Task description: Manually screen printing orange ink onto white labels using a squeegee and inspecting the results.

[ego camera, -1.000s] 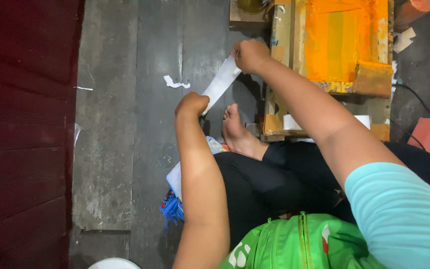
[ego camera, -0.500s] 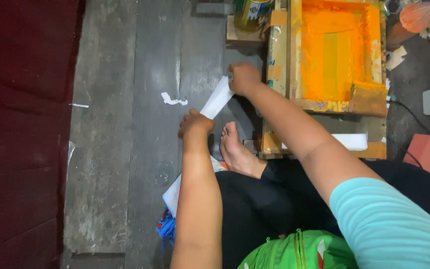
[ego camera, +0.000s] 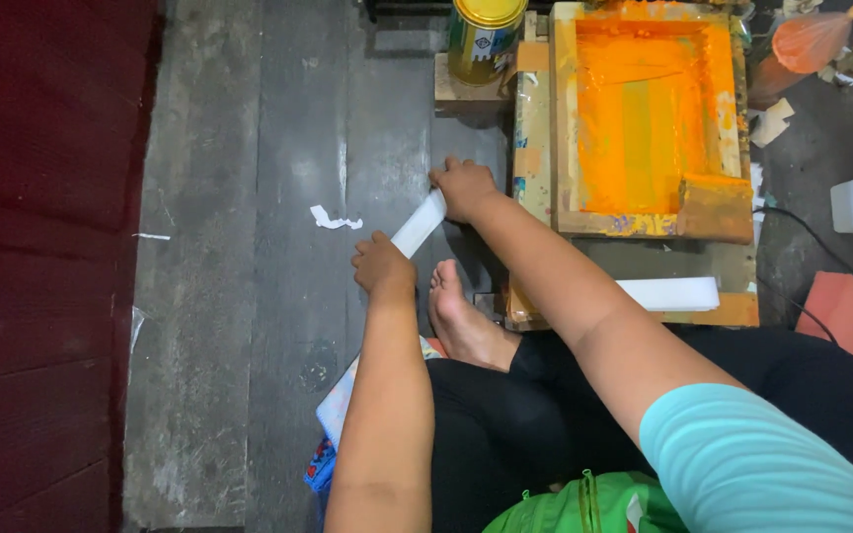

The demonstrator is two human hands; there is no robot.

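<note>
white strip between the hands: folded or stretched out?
Stretched out. The white strip runs straight between the left hand and the right hand, each gripping one end, with no fold showing.

A white strip (ego camera: 418,223), narrow and flat, slants over the grey floor, left of the printing frame. Its far end is pinched in one hand, its near end in the other.

Even overhead light, moderately bright; soft shadows beneath the forearms on the grey plank floor (ego camera: 249,296). Dark red wall (ego camera: 41,247) is dim. Focus sharp, slight edge distortion.
</note>
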